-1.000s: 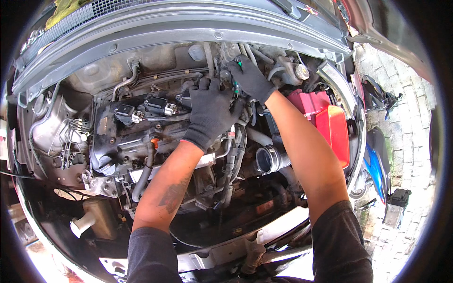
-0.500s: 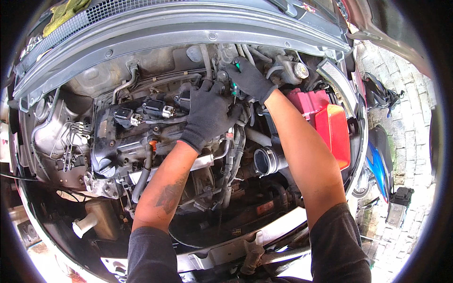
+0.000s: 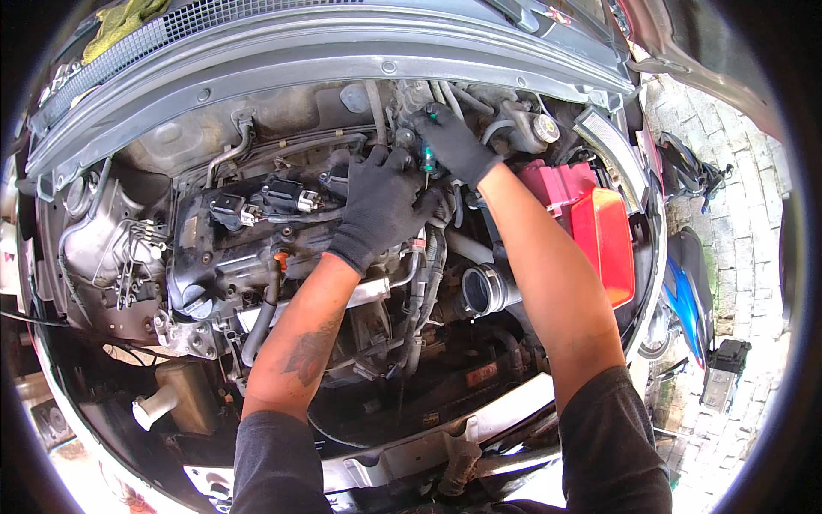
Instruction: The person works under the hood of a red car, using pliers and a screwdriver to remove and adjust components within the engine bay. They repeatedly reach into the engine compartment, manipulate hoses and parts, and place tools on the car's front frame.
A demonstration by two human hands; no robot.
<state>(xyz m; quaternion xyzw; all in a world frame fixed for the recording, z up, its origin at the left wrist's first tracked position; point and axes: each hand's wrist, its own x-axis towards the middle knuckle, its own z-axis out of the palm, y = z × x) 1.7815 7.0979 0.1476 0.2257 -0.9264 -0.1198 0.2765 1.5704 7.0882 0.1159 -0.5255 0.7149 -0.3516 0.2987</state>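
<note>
The slim tool with a translucent green handle and thin metal shaft [image 3: 429,158] sits just past twelve o'clock of centre, shaft tip toward six. My black-gloved right hand [image 3: 455,147] is curled around its handle. I'd judge it light and stiff, perhaps slick if oily, best held by the handle. At the tool's seven to eight o'clock, my black-gloved left hand [image 3: 377,206] lies over the black engine cover [image 3: 231,265], fingers bent; I can't tell whether it grips anything. The glossy red plastic housing [image 3: 604,248] stands at four.
</note>
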